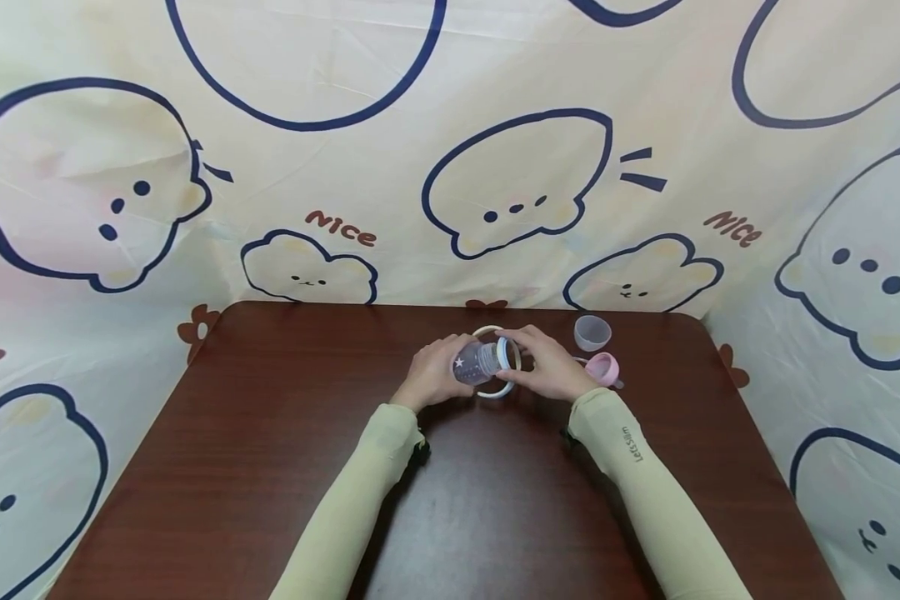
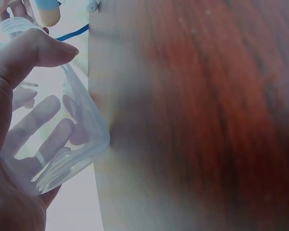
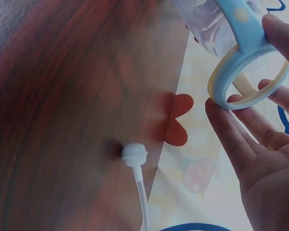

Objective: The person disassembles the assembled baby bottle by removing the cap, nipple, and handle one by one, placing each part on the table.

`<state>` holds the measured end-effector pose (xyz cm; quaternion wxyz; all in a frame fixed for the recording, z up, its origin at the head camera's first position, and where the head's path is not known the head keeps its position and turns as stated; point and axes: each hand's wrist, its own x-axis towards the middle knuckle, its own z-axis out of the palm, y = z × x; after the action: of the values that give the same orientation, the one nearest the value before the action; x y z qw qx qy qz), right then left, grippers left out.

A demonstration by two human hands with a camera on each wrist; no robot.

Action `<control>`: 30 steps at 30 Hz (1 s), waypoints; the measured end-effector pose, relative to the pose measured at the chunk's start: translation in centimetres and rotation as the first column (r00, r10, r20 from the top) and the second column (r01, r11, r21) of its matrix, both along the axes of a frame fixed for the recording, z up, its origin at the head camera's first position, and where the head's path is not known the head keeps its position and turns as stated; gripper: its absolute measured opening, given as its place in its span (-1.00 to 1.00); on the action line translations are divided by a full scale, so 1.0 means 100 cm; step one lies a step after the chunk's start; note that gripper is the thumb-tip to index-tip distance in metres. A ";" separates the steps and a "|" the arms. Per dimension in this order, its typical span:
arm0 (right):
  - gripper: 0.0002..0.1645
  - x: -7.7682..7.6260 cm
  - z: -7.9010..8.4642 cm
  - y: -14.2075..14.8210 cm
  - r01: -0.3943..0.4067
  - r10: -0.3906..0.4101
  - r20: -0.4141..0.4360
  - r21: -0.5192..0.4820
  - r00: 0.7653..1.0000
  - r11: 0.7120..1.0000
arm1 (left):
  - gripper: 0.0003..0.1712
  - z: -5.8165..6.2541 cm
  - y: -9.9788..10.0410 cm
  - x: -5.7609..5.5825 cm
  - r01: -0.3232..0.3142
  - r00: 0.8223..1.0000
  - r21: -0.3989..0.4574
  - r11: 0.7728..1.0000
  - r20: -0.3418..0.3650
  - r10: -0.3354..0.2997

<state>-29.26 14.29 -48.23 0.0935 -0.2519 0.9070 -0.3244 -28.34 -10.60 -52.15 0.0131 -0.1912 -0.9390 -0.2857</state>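
Note:
My left hand [image 1: 435, 372] grips a clear baby bottle [image 1: 474, 365] with a small white star, tilted so its neck faces right. The left wrist view shows my thumb and fingers wrapped round the see-through bottle body [image 2: 86, 130]. At the neck, my right hand [image 1: 547, 367] pinches a pale blue and cream two-handled ring [image 1: 503, 353] between thumb and fingers. In the right wrist view the ring's blue band [image 3: 243, 24] overlaps the bottle end, and one loop handle [image 3: 224, 89] lies against my fingertips.
To the right of my right hand, a pink bottle lid [image 1: 603, 367] lies on the brown table [image 1: 307, 417]. Behind it is a clear dome cover [image 1: 592, 332]. A white straw weight [image 3: 134, 155] on a thin tube shows near the table edge. Patterned cloth [image 1: 390, 183] surrounds the table.

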 end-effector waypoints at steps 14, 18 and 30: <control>-0.10 -0.005 0.005 0.019 0.036 -0.036 -0.051 0.000 0.998 0.999 | -0.08 0.002 0.000 0.001 -0.007 1.000 0.030 1.000 0.015 0.007; -0.09 -0.008 0.006 0.022 0.037 -0.037 -0.057 0.002 0.998 0.999 | -0.08 0.001 0.001 0.002 -0.015 1.000 0.035 0.999 0.024 0.014; -0.05 -0.015 0.008 0.032 0.070 -0.069 -0.065 0.012 0.996 0.997 | -0.09 0.001 0.001 0.001 -0.012 0.999 0.036 0.999 0.032 0.011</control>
<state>-30.76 17.48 -47.45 0.0547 -0.2298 0.9200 -0.3126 -28.24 -10.47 -52.09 0.0032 -0.1810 -0.9348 -0.3056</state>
